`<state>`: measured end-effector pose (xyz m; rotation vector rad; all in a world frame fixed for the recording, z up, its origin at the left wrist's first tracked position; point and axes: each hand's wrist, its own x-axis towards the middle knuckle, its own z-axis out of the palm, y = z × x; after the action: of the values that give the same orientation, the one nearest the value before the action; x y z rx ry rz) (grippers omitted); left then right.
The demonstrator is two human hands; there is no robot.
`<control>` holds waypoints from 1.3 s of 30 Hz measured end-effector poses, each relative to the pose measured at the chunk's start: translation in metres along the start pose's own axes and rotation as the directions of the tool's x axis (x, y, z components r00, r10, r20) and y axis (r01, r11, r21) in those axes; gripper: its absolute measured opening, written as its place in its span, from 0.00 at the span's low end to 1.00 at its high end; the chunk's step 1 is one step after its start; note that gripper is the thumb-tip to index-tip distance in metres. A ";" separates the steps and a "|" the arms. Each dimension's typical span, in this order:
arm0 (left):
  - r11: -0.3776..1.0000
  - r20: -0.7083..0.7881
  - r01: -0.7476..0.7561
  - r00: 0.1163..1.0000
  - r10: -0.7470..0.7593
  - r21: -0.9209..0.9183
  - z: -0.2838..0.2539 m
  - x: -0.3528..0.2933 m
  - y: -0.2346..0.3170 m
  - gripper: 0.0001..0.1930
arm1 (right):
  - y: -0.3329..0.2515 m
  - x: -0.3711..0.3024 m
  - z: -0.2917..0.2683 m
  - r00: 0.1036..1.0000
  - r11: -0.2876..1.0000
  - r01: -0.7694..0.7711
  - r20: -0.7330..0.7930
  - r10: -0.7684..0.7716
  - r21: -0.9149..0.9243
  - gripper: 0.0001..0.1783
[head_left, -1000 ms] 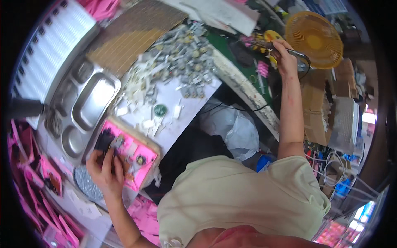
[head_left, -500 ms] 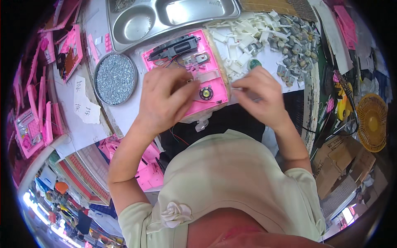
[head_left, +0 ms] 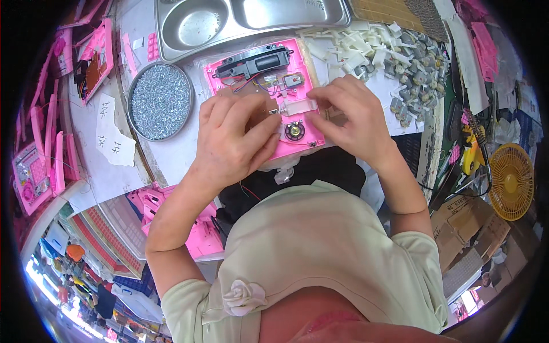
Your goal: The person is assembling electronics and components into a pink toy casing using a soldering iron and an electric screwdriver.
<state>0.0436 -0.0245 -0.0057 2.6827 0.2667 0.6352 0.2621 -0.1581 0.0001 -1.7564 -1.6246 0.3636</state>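
Observation:
A pink plastic housing [head_left: 314,130] lies open-side up in front of me. A black box-shaped part [head_left: 269,62] with wires, a small motor [head_left: 294,80], a whitish translucent plastic piece [head_left: 298,107] and a round speaker [head_left: 295,131] are inside it. My left hand [head_left: 231,134] covers the housing's left side. Its thumb and forefinger pinch together at the left end of the translucent piece; whatever they hold is hidden. My right hand [head_left: 355,117] is over the housing's right edge, thumb and forefinger curved but apart around the piece's right end.
A round tin of small screws [head_left: 160,102] stands to the left, below a steel compartment tray [head_left: 197,28]. White plastic parts [head_left: 372,48] and small motors [head_left: 420,74] are heaped at the far right. Pink housings [head_left: 54,154] are stacked at the left; a yellow fan [head_left: 510,182] stands right.
My right hand has moved from beside the housing to its right edge, close to the translucent piece. My left hand stays over the housing's left side. The whole view has shifted slightly.

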 end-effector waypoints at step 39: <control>0.996 -0.013 -0.005 1.000 0.006 0.092 0.016 0.023 -0.009 0.23 | -0.010 0.065 -0.006 0.932 0.928 -0.058 0.313 0.182 -0.369 0.10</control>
<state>0.0702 -0.0155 -0.0140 2.7689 0.2992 0.6582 0.2692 -0.0979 0.0271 -2.1688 -1.9236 0.4797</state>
